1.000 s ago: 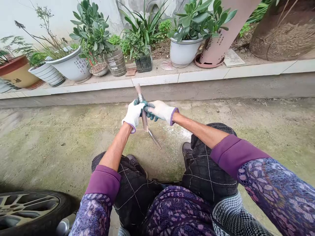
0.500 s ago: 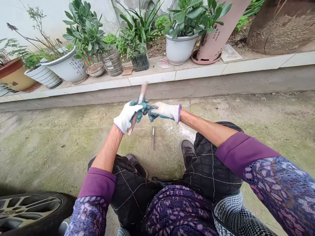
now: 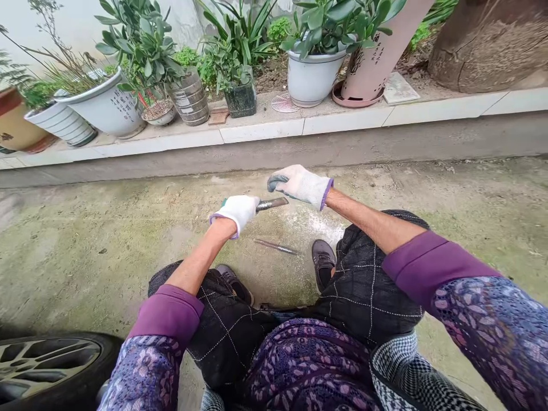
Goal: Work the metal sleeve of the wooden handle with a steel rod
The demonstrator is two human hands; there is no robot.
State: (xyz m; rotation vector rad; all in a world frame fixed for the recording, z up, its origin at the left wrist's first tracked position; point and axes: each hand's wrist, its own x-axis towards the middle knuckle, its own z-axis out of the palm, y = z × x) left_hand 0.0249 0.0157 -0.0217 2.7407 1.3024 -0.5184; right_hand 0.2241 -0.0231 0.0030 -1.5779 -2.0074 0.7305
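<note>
My left hand [image 3: 237, 211], in a white glove with a green palm, is closed around a stick wrapped with silvery wire [image 3: 272, 204]. The stick's bare brown end points right, toward my other hand. Up and to the right is my right hand [image 3: 297, 184], gloved in white and grey, its fingers curled together. Whatever they pinch, if anything, is hidden or too fine to see. Below both hands a thinner stick with a silvery part [image 3: 276, 246] shows against the concrete; whether it lies there or hangs I cannot tell.
A low tiled ledge [image 3: 261, 130] runs across ahead, bearing several potted plants such as the one in a white pot [image 3: 314, 80]. A tree trunk [image 3: 475, 51] stands at the right. A car wheel [image 3: 47, 365] is at lower left. White powder [image 3: 314, 224] marks the concrete.
My hands have come apart, the right one moving right and up. The wired stick has swung from upright to pointing right. The thinner stick has turned from upright to nearly level.
</note>
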